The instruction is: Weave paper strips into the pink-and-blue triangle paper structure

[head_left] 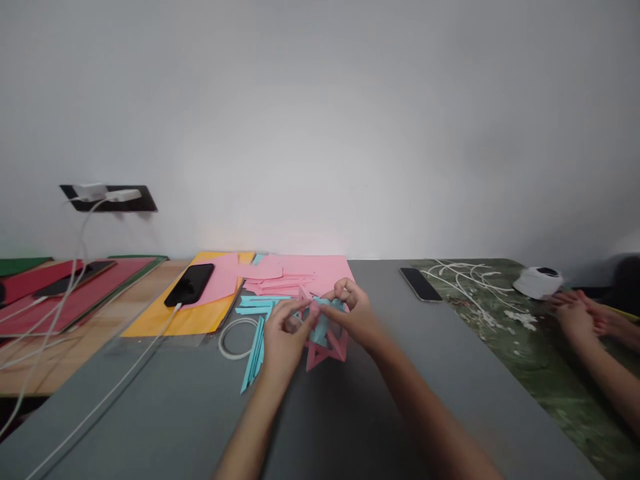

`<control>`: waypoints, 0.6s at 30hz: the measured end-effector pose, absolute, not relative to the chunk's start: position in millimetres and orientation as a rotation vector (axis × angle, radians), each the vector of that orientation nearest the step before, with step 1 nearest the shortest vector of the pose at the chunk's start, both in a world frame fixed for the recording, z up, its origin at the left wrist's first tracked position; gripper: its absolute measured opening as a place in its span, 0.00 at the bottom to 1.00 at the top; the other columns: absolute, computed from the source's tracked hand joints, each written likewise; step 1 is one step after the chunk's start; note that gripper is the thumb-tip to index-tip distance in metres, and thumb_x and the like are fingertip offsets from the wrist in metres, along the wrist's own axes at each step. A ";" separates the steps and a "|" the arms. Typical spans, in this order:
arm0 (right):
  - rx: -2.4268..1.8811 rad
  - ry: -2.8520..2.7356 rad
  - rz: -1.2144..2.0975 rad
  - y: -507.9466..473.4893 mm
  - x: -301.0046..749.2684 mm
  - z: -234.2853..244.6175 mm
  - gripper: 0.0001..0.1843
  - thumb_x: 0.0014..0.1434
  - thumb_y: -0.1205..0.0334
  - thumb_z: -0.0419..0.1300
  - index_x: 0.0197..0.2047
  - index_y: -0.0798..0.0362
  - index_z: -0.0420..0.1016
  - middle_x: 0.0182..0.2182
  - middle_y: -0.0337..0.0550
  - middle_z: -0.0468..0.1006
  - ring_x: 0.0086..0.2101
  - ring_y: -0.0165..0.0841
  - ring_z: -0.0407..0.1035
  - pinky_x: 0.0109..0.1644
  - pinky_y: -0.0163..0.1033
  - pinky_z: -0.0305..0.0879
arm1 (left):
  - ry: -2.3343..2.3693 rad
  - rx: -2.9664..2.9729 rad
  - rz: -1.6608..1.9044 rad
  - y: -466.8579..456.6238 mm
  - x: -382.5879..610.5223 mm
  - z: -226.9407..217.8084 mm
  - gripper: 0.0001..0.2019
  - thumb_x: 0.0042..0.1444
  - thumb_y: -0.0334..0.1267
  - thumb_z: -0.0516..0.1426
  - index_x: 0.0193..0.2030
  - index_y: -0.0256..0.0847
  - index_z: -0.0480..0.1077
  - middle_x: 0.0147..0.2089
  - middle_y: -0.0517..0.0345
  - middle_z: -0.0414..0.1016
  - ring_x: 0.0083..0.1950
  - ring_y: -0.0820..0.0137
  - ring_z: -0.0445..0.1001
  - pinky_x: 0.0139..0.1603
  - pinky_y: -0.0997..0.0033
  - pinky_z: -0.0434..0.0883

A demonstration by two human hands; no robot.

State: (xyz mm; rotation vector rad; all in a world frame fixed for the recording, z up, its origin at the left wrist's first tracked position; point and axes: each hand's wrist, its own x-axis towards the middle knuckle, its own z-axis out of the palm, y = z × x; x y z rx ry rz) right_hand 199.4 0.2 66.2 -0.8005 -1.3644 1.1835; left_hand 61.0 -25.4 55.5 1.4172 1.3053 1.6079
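Observation:
Both of my hands meet over a pink and light-blue folded paper star [327,350] above the grey table. My left hand [285,333] pinches its upper left part between thumb and fingers. From the other side, my right hand [353,310] grips the upper right part, its thumb and forefinger close to the left fingertips. Pink points stick out below the hands, with light-blue paper in the middle; the fingers hide the top of the star. Just left of my left hand lie blue paper strips [256,353] and a white ring-shaped roll [233,339].
Behind the hands are pink strips [275,285] and pink sheets [320,267]. A charging phone [190,285] rests on yellow paper [170,323], its cable crossing the table. To the right lie another phone [420,284], white cords [465,273] and another person's clasped hands [580,317].

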 end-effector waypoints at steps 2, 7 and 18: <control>-0.794 -1.353 1.194 -0.2 197.8 65.9 0.20 0.45 0.59 0.65 0.31 0.48 0.54 0.27 0.34 0.74 0.26 0.28 0.68 0.29 0.33 0.64 | 1.294 1.542 1.625 -27.2 60.6 57.5 0.10 0.44 0.43 0.62 0.32 0.40 0.76 0.34 0.57 0.72 0.26 0.77 0.65 0.21 0.79 0.58; -0.874 -1.323 1.193 0.6 195.6 62.7 0.23 0.43 0.57 0.66 0.32 0.48 0.53 0.27 0.35 0.76 0.24 0.29 0.69 0.27 0.33 0.65 | 1.307 1.634 1.622 -28.6 59.8 56.2 0.09 0.48 0.42 0.59 0.31 0.41 0.77 0.35 0.55 0.74 0.32 0.73 0.70 0.20 0.79 0.59; -0.964 -1.425 1.118 1.1 204.2 68.2 0.16 0.44 0.60 0.65 0.34 0.50 0.63 0.28 0.38 0.77 0.27 0.29 0.69 0.30 0.33 0.61 | 1.376 1.786 1.654 -29.5 54.9 62.9 0.07 0.50 0.40 0.58 0.28 0.40 0.74 0.31 0.56 0.75 0.29 0.74 0.69 0.21 0.78 0.59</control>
